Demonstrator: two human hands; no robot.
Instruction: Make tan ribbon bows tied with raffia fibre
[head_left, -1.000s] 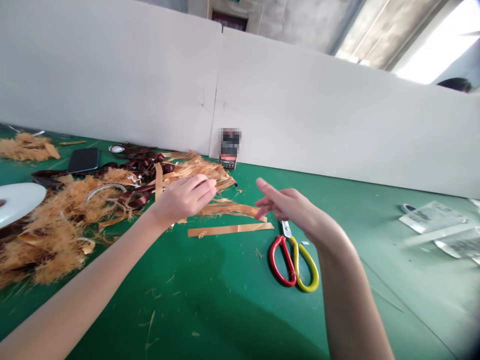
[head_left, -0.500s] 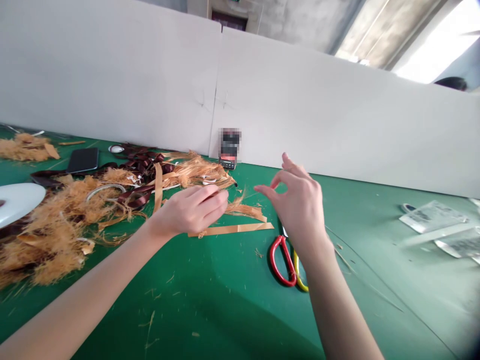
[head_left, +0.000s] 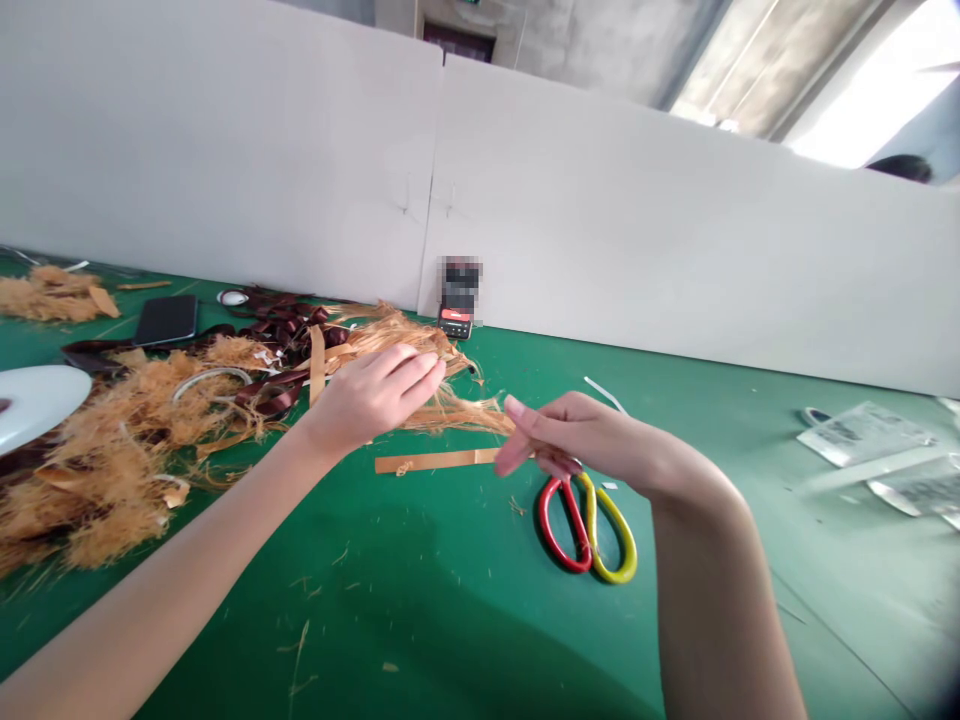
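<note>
A tan ribbon (head_left: 472, 412), frayed into loose fibres, stretches between my two hands. My left hand (head_left: 379, 395) is closed over its left part, fingertips pointing down; exactly what lies under the fingers is hidden. At the other end, my right hand (head_left: 581, 430) has its thumb and fingers closed around the ribbon's tip. Just below lies a flat tan ribbon strip (head_left: 431, 461) with a small knot of fibre. Scissors (head_left: 564, 525) with one red and one yellow handle rest under my right hand, which covers their blades.
Frayed tan fibre (head_left: 112, 440) and dark brown ribbon (head_left: 281, 320) are heaped at the left, beside a white spool (head_left: 45, 405) and a dark phone (head_left: 166, 320). Another phone (head_left: 456, 310) leans on the white partition (head_left: 637, 220). Clear plastic packets (head_left: 866, 433) lie right.
My right hand has come down and turned leftward, closing on the ribbon's right end. My left hand has shifted slightly up and left. The yellow scissor handle is now uncovered.
</note>
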